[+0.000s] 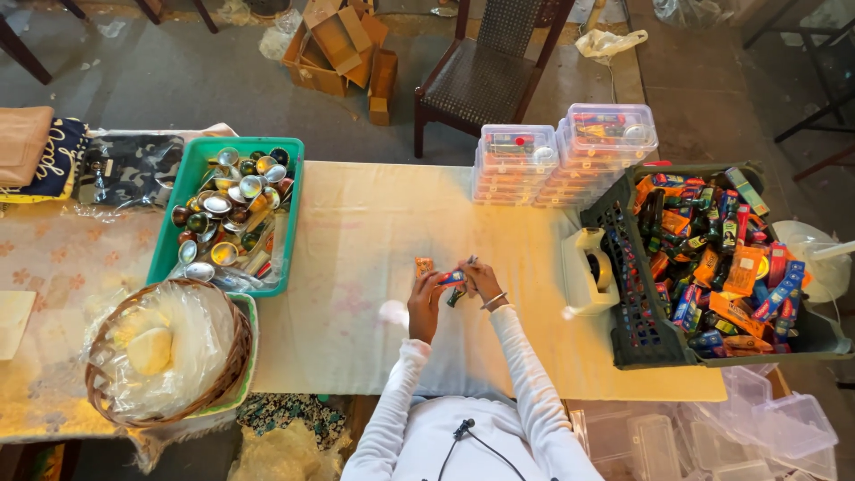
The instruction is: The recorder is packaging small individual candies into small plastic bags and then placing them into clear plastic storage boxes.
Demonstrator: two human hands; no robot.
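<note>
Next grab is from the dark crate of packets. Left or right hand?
Right, probably. The right hand is on the crate's side, with only the tape dispenser between. The left hand is farther away and would have to cross over. Both hands hold small packets now, so one must let go first.

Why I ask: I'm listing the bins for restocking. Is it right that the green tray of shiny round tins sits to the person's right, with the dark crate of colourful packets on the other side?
Not quite. In the head view the green tray of shiny round tins sits to the person's left; the dark crate of colourful packets is on the right.
</note>
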